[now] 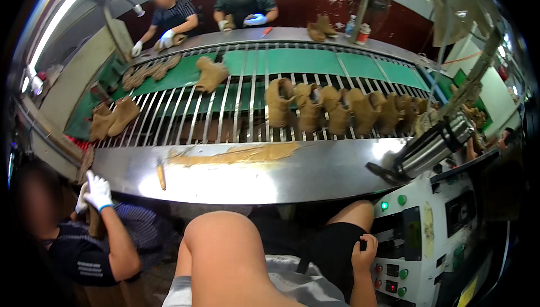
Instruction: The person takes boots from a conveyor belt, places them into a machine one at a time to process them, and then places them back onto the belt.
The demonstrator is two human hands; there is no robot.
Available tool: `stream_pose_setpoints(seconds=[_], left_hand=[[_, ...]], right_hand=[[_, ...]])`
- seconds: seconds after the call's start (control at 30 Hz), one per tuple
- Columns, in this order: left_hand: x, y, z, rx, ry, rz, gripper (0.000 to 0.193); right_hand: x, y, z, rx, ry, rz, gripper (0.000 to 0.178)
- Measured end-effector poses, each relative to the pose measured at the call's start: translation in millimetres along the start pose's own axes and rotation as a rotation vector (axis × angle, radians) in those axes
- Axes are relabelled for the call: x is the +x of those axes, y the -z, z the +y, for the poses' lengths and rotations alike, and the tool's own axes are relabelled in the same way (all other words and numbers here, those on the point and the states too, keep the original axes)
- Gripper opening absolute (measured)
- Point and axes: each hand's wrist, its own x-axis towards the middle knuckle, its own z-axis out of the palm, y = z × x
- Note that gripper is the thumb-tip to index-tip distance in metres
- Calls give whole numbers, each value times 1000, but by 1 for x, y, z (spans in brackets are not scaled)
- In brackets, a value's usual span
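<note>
Low on the right, my right hand [364,253] is above the black shorts [332,251] on my thigh, just left of a control panel. Its fingers are curled towards the thumb. A small dark patch shows between them, and I cannot make out whether it is a held thing or the shorts behind. A bare bent limb [225,251], very close, fills the lower middle. My left hand is out of sight. In front of me a metal ledge [337,166] runs along the roller conveyor, with a wooden-handled tool [162,177] and a brown smeared strip [242,154] on it.
Tan boots [309,107] stand in a row on the conveyor [242,121]; other boots [115,118] lie left. A steel flask [436,146] leans near the control panel [422,239]. A gloved co-worker [84,245] sits left; two more people [242,6] work across the conveyor.
</note>
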Motion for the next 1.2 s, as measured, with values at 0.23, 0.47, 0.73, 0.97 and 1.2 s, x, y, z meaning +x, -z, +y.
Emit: stream_pose_setpoints(seconds=[0.23,0.47,0.73,0.97,1.2], left_hand=[[-13,-1,26,78,-45,-12,28],[-16,13,30,123,-77,-7,22],[-32,87,14,264,-76,14,16],[-153,296,-50,895,444,662,11],[-410,542,-116,990,1011,1539,28]], right_hand=[[-3,-42,6,-16,6,-109,14],[8,-57,13,-139,51,-174,8],[25,-98,33,-112,33,-141,6],[52,-89,45,-279,-80,-217,6],[71,-101,73,-305,-109,-189,4]])
